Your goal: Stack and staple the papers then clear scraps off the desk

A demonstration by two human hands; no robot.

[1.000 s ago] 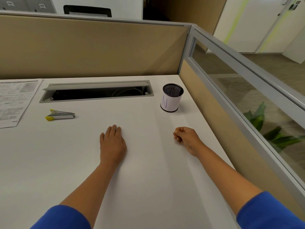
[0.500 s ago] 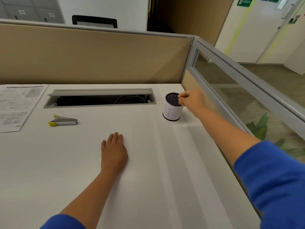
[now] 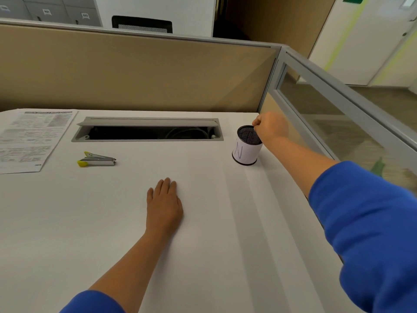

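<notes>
the desk (image 3: 214, 256) is plain white. the stapler (image 3: 97, 159) is silver metal with yellow ends. the mesh cup (image 3: 247, 144) is black wire mesh, wrapped in white paper bearing a blue "n". the printed papers (image 3: 31, 138) are white with grey and black text blocks. both sleeves (image 3: 370, 222) are bright blue. the partition panel (image 3: 135, 73) is tan with a grey frame.

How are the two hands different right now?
The left hand lies flat on the desk with straight fingers; the right hand is curled and raised over the mesh cup. The left is near the middle, the right far out by the corner. Both have blue sleeves.
</notes>
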